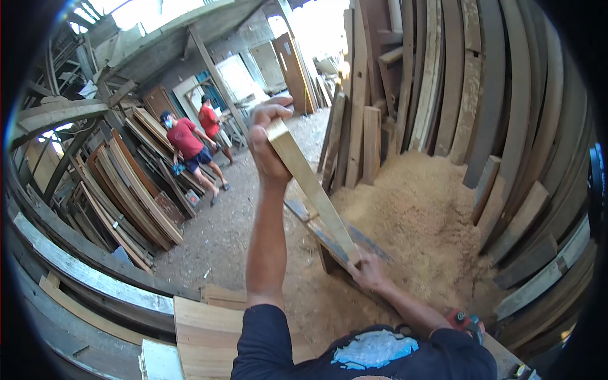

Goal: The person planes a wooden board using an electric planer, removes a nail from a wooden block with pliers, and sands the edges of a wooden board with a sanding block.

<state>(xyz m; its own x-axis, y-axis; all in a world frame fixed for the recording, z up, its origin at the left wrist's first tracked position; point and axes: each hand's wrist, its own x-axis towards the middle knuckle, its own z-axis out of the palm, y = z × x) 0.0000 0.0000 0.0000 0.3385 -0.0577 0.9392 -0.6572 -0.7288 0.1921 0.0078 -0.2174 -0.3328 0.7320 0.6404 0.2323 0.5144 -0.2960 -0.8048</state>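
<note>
A pale wooden board [315, 190] slants across the middle of the view, its upper end raised toward me. My left hand [269, 142] is closed around that raised upper end, with the fingers curled over it. At the lower end my right hand [369, 272] grips the board near the narrow wooden bench [326, 244]. The bench stands below the board and is partly hidden by it. Whether the lower end rests on the bench I cannot tell.
Sawdust [418, 209] is heaped right of the bench. Tall planks [453, 82] lean along the right, more boards [123, 190] on the left. Two people in red shirts, one walking [187, 139], are farther back. A red power tool [465, 322] lies by my right elbow. A wide panel [212, 332] is lower left.
</note>
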